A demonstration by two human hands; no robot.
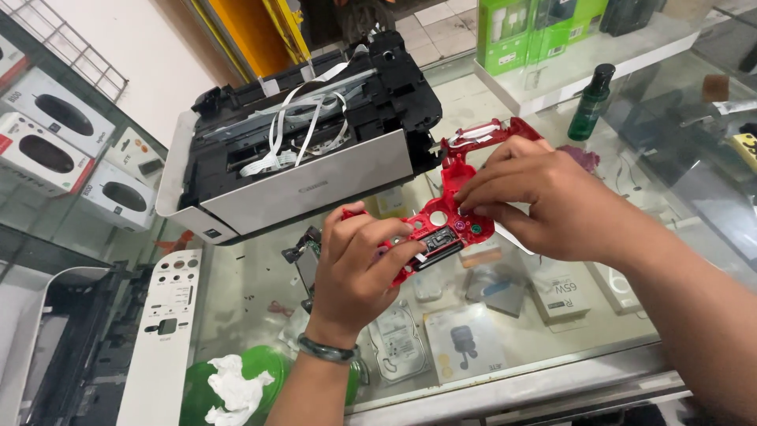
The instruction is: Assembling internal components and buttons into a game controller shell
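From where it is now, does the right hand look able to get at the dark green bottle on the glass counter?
Probably yes. The right hand is busy on the red controller shell, but the green bottle stands upright just beyond it, with only bare counter glass between.

Glossy red plastic controller shell [441,225], matt black-and-white plastic printer [307,142], smooth reflective glass counter [552,339]

Two hands at work, left [359,264] and right [544,201], on one red controller shell [441,229], with one more red shell piece [493,134] behind. One opened printer [303,146], one white button panel [167,315], one green bottle [591,102] on the glass tabletop [236,276]. Three white mouse boxes [55,138] at left, one green bowl [260,367] holding one crumpled tissue [233,386].
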